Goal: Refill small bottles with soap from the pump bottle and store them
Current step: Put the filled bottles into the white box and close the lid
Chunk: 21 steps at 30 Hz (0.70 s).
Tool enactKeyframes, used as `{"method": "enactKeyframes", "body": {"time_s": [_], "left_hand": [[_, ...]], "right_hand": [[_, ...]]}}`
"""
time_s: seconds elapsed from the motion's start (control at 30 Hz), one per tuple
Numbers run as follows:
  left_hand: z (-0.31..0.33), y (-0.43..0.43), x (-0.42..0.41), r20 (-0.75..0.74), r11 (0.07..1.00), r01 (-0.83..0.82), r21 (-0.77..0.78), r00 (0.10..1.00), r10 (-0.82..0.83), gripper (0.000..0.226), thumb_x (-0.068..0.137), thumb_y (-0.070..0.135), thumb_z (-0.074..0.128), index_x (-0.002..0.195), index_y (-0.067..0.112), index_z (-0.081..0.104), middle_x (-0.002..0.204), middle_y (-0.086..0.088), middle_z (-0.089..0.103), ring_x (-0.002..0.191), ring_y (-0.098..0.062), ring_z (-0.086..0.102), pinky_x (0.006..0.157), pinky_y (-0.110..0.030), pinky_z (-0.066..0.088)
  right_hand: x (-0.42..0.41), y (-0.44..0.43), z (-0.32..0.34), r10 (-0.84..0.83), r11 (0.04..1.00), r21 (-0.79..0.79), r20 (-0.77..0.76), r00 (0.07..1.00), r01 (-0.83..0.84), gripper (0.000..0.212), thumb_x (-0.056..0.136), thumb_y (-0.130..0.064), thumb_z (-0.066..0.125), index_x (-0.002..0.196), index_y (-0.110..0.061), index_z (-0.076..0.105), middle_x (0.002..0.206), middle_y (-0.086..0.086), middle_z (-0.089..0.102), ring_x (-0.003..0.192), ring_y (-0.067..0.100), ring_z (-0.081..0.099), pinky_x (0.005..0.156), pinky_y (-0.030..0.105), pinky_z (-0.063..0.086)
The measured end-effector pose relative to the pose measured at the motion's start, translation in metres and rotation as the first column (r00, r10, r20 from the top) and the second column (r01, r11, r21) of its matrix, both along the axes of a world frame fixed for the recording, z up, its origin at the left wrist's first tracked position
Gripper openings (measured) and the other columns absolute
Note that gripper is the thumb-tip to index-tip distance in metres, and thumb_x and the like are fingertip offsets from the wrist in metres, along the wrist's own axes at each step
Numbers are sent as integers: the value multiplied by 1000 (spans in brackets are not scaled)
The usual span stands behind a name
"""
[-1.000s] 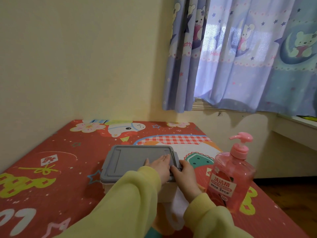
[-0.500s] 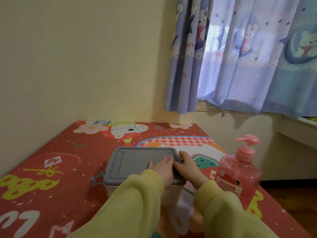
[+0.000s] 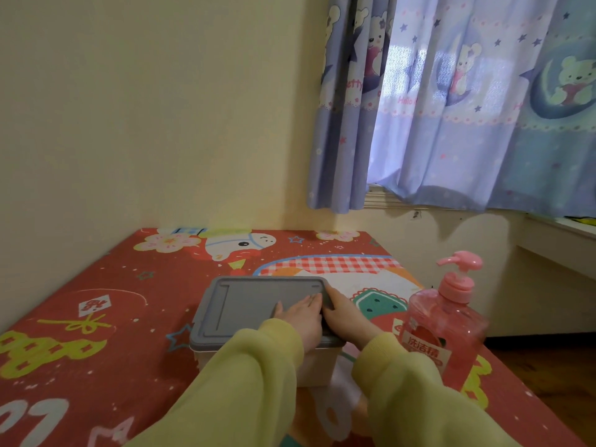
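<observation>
A white storage box with a grey lid [image 3: 245, 304] sits on the red patterned table cover [image 3: 96, 285]. My left hand [image 3: 301, 314] lies flat on the right part of the lid, fingers straight. My right hand [image 3: 346, 312] grips the lid's right edge, its fingers curled over the rim. A pink pump bottle [image 3: 446, 327] of soap stands upright to the right of the box, apart from my hands. No small bottles are in view; the box's inside is hidden by the lid.
A yellow wall runs along the left and back of the table. A purple cartoon curtain [image 3: 451, 101] hangs at the back right. The table's right edge drops to a wooden floor [image 3: 554, 379]. A white ledge [image 3: 561, 243] is at far right.
The view has shifted slightly, and my right hand slid a little further along the lid's right edge. My left hand stays flat on the lid; the box and pump bottle have not moved.
</observation>
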<state>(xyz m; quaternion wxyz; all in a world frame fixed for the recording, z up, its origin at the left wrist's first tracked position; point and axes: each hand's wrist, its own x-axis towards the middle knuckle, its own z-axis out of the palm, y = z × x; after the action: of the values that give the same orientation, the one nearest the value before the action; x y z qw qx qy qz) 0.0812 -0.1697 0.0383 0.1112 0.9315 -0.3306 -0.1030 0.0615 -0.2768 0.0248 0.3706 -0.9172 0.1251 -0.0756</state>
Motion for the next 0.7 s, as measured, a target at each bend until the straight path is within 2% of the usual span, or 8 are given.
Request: {"method": "enactKeyframes", "body": {"time_s": [0.17, 0.3, 0.4, 0.57, 0.63, 0.7], "left_hand": [[-1, 0, 0, 4, 1000, -12, 21, 1000, 12, 51, 100, 21, 20, 148, 15, 4, 158, 2, 7, 146, -14, 10, 118, -51, 2], [1, -1, -2, -11, 1000, -23, 15, 1000, 23, 54, 98, 17, 25, 148, 15, 4, 158, 1, 8, 145, -15, 12, 118, -50, 1], [-1, -2, -2, -2, 1000, -31, 4, 1000, 31, 53, 99, 18, 23, 148, 16, 4, 158, 1, 9, 145, -15, 12, 118, -50, 1], [-3, -4, -6, 36, 998, -53, -32, 998, 54, 51, 99, 20, 21, 148, 16, 6, 157, 1, 13, 145, -15, 16, 119, -49, 3], [-7, -3, -6, 60, 992, -91, -88, 994, 96, 50, 99, 21, 25, 147, 17, 11, 152, -4, 29, 139, -21, 31, 117, -49, 14], [-12, 0, -7, 82, 958, -137, -250, 983, 162, 45, 98, 24, 29, 142, 20, 26, 135, -10, 52, 121, -30, 51, 106, -46, 37]], "right_hand": [[-28, 2, -6, 2, 997, -75, 59, 998, 2, 21, 97, -13, 39, 113, -6, 50, 113, 15, 60, 90, 20, 53, 76, 29, 42], [-41, 7, -11, 23, 982, -187, 88, 996, -6, 22, 99, -20, 38, 113, -7, 49, 114, 12, 55, 85, 14, 48, 64, 24, 38], [-47, 11, -16, 45, 972, -236, 130, 990, -13, 27, 101, -23, 34, 119, -6, 44, 120, 9, 48, 88, 12, 44, 71, 21, 32], [-51, 17, -22, 37, 985, -172, 196, 980, -3, 33, 102, -22, 29, 129, -5, 39, 131, 9, 42, 109, 17, 49, 84, 17, 35], [-51, 18, -24, 39, 986, -164, 186, 982, -8, 35, 102, -20, 28, 131, -3, 36, 136, 11, 38, 119, 20, 45, 88, 15, 32], [-52, 19, -25, 41, 987, -160, 174, 984, -13, 34, 102, -18, 27, 130, -1, 36, 136, 15, 37, 120, 23, 44, 91, 19, 33]]}}
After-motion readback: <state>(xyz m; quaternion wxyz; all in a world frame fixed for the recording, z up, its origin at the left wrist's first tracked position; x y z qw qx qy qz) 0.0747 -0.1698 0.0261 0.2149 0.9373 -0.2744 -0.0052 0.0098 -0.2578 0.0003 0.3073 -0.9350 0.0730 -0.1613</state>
